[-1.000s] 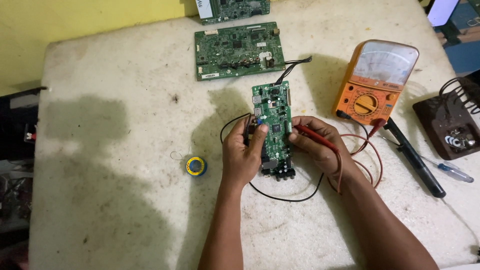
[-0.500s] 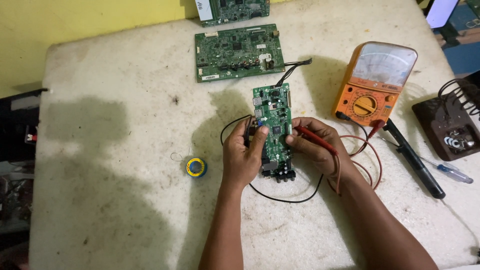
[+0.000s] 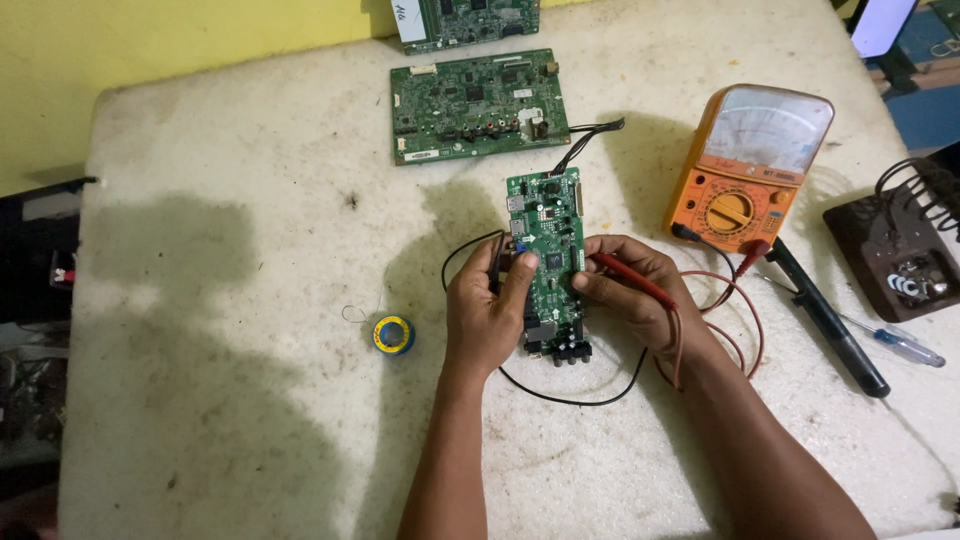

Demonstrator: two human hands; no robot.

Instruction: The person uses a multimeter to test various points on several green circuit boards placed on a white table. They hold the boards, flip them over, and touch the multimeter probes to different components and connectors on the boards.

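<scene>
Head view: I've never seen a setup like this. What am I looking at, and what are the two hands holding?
The picture comes from a camera worn on a person's head, looking down at a worn white table. The left hand holds a black probe at the edge of a small green circuit board. The right hand holds a red probe against the board's other side. Both leads run to an orange analogue multimeter. Also on the table: a larger green circuit board, a solder spool, a black soldering iron and its stand.

Near the one orange multimeter (image 3: 752,170) lay three green circuit boards (image 3: 546,250) (image 3: 478,105) (image 3: 465,20), two probes (image 3: 632,280) (image 3: 498,268), and one solder spool (image 3: 393,334).
</scene>
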